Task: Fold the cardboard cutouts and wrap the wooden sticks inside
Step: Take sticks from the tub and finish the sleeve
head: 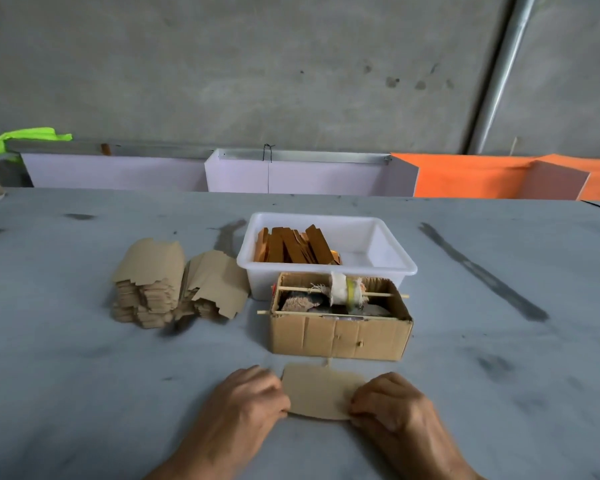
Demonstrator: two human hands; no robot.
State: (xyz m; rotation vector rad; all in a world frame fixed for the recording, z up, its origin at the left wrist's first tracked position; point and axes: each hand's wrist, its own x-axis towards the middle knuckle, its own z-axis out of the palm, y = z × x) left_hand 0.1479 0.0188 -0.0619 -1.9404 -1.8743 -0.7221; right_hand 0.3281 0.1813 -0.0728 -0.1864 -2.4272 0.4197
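Cardboard is the trouble here: one thin cutout [321, 393] lies flat on the grey counter [84, 393] between the two hands, the left hand [248, 398] with fingers curled on its left edge and the right hand [388, 400] pinching its right edge. With a grip only at the two ends, my guess is the sheet could buckle off its crease, or slide on the smooth counter, if one side is pushed harder than the other. No stick shows on the cutout; the brown wooden sticks [293, 245] stand leaning in a white plastic tub [378, 251] well beyond both hands. Just past the fingertips, between hands and tub, sits an open cardboard box [338, 336] with thin skewers across its top and a wad of cloth and tape; a reach for a stick has to go over it, and a sleeve or wrist might catch those skewers. Farther off, ahead of the left hand, rest two stacks of spare cutouts [174, 282], leaning and liable to topple if brushed.
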